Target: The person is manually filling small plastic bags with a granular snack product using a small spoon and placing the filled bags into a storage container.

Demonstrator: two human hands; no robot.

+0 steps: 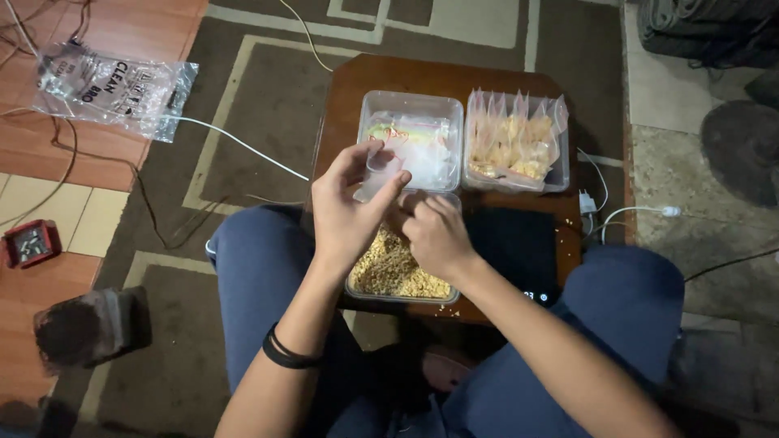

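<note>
My left hand (347, 207) pinches a small clear plastic bag (379, 170) above a small wooden table (422, 75). My right hand (436, 235) is bunched with its fingers down in a clear tub of yellowish grains (389, 272) at the table's near edge; what the fingers hold is hidden. Behind it stands a clear tub (414, 134) holding empty small bags. To its right another clear tub (515, 142) is packed with several filled small bags standing upright.
A black flat scale (511, 247) lies at the table's near right. White cables and a plug (588, 201) trail off to the right. A large clear plastic bag (109, 88) lies on the floor at upper left, a small red box (28, 243) at far left.
</note>
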